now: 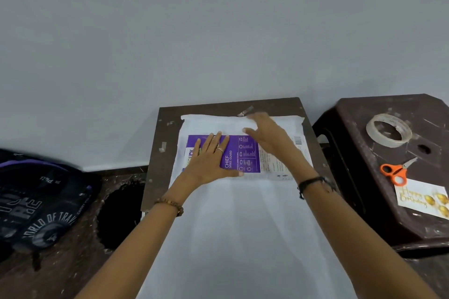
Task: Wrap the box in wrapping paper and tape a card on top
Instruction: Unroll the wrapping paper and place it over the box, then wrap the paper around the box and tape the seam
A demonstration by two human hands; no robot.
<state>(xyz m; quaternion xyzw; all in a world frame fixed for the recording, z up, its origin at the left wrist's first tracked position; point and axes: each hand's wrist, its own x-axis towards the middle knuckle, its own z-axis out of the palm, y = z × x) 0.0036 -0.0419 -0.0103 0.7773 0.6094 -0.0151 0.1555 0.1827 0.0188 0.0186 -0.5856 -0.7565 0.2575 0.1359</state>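
A flat purple and white box (245, 158) lies on white wrapping paper (233, 226) that covers a small dark table (167, 116). The paper's far edge is folded up over the box's far side. My left hand (210, 160) rests flat on the box with its fingers straight. My right hand (266, 136) reaches over the far fold, fingers spread and blurred, touching the paper. A birthday card (422, 198) with gold lettering lies on a dark stool to the right, beside a roll of clear tape (388, 133).
Orange-handled scissors (394, 172) lie on the dark stool (364, 177) between tape and card. A dark printed bag (41, 201) sits on the floor at the left. Small tape strips (245, 111) stick to the table's far edge. A grey wall stands behind.
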